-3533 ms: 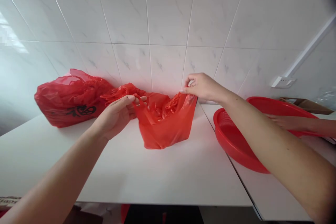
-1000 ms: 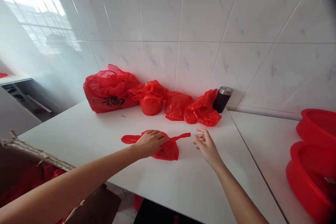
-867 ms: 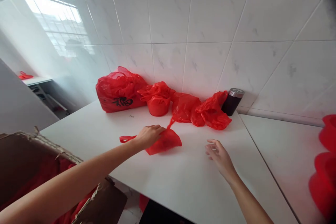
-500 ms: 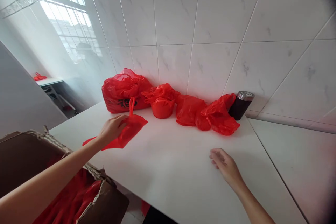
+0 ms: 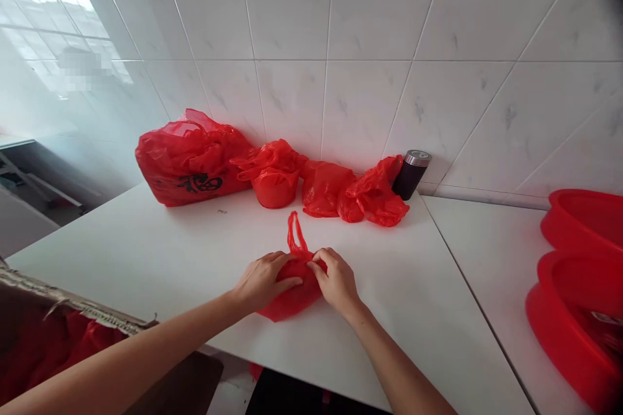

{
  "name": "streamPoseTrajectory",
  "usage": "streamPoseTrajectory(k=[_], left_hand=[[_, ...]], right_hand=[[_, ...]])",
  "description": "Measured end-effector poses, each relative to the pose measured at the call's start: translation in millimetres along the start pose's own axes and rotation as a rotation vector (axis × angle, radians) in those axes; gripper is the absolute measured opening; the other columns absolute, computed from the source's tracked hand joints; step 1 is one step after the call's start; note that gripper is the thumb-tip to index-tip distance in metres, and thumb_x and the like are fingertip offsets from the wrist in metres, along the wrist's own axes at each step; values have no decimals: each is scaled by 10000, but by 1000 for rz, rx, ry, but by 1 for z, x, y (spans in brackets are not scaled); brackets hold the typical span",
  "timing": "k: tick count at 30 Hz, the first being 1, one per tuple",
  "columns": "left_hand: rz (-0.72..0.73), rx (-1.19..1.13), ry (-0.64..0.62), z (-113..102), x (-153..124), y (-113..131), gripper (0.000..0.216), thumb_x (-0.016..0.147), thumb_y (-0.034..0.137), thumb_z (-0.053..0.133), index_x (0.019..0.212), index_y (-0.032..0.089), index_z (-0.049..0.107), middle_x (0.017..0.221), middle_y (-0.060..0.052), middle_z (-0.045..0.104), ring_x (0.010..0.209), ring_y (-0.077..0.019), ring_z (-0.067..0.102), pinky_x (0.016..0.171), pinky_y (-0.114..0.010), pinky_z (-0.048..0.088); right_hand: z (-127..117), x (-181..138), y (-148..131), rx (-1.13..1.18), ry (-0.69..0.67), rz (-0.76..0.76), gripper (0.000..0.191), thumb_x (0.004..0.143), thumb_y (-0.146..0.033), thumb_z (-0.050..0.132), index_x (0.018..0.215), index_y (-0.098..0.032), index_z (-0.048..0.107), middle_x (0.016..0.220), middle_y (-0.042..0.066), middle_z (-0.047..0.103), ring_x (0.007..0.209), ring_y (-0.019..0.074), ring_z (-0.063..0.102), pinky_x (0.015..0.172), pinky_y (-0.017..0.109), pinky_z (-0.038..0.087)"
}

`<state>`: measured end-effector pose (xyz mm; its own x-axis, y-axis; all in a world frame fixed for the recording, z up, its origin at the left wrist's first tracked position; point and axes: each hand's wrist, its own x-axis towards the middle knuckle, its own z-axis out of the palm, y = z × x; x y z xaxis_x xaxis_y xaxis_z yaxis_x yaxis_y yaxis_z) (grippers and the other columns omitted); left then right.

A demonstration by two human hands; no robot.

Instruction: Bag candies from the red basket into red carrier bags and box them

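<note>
A thin red plastic bag (image 5: 287, 305) lies on the white table (image 5: 389, 343) in front of me, its looped handle (image 5: 293, 233) sticking up toward the wall. On the bag's left side, my left hand (image 5: 263, 282) grips the plastic between thumb and fingers. My right hand (image 5: 338, 279) pinches the upper right edge near the base of the handle, fingers bent. Both hands partly cover the bag.
Along the tiled wall stand a large red bag with black print (image 5: 195, 168), several smaller red bags (image 5: 326, 188) and a dark tumbler (image 5: 411, 175). Red round basins (image 5: 555, 305) sit at right. A torn cardboard box (image 5: 73, 301) with red plastic is at lower left.
My left hand has carried the red bag rightward to the table's middle front. My right hand has moved left and taken hold of it. The view has turned right, bringing the red basins in.
</note>
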<state>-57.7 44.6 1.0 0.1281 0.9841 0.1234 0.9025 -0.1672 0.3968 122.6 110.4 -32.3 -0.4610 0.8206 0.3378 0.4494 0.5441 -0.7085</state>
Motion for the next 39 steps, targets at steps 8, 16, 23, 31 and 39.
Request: streamPoseTrajectory(k=[8, 16, 23, 31, 39], left_hand=[[6, 313, 2, 15, -4, -19, 558, 901, 603, 360, 1387, 332, 408, 1189, -106, 515, 974, -247, 590, 631, -314, 525], [-11, 233, 0, 22, 4, -35, 479, 936, 504, 361, 1342, 289, 497, 1270, -103, 532, 1046, -277, 510, 904, -445, 466], [-35, 172, -23, 26, 12, -47, 451, 953, 457, 338, 1314, 280, 539, 1231, -95, 571, 1023, -267, 516, 905, -433, 479], [-158, 154, -36, 30, 24, -50, 425, 955, 429, 324, 1292, 310, 555, 1258, -76, 541, 1103, -279, 503, 879, -401, 482], [-267, 109, -107, -18, 2, -50, 697, 830, 580, 487, 1426, 240, 368, 1354, -141, 491, 1175, -311, 501, 958, -427, 406]], right_hand=[[3, -9, 24, 39, 65, 150, 257, 931, -428, 397, 779, -244, 492, 790, -4, 634, 651, 169, 540, 616, 283, 398], [16, -8, 30, -59, 73, 165, 227, 947, -395, 348, 847, -239, 479, 814, 13, 631, 696, 185, 564, 610, 285, 383], [16, 7, 31, -180, -19, 158, 185, 942, -338, 381, 862, -234, 512, 882, 14, 638, 752, 171, 574, 614, 264, 355], [25, 29, 38, -175, -107, 225, 78, 873, -265, 522, 820, -226, 565, 810, 16, 648, 734, 169, 587, 613, 259, 323], [12, 68, 33, 203, -129, 295, 530, 722, -586, 647, 1134, -265, 563, 1089, 47, 635, 945, 188, 607, 792, 289, 433]])
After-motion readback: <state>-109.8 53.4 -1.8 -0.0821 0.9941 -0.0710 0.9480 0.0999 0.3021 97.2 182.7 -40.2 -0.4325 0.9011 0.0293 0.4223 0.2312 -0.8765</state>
